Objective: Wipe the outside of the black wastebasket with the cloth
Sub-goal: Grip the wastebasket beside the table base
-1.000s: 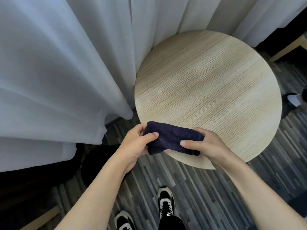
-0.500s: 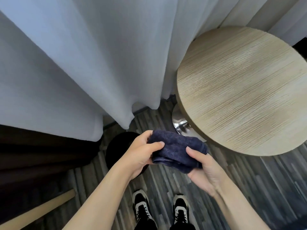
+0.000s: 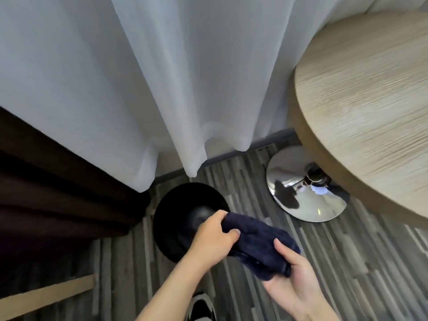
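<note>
A round black wastebasket [image 3: 178, 214] stands on the floor below the curtain, seen from above, its near right side hidden by my left hand. A folded dark navy cloth [image 3: 259, 244] hangs in the air just right of the basket, held at both ends. My left hand [image 3: 215, 237] pinches the cloth's upper left end, directly over the basket's rim. My right hand [image 3: 294, 286] cups the lower right end from beneath, thumb on top.
White sheer curtains [image 3: 185, 77] hang down behind the basket, and a dark curtain [image 3: 46, 186] falls at the left. A round wooden table [image 3: 370, 93] on a chrome disc base [image 3: 308, 200] stands at the right. My shoe [image 3: 201, 306] rests on the striped floor.
The cloth has been lifted off the table edge and carried down and left toward the wastebasket. My view has swung left and lower, bringing the basket and the table's base into sight.
</note>
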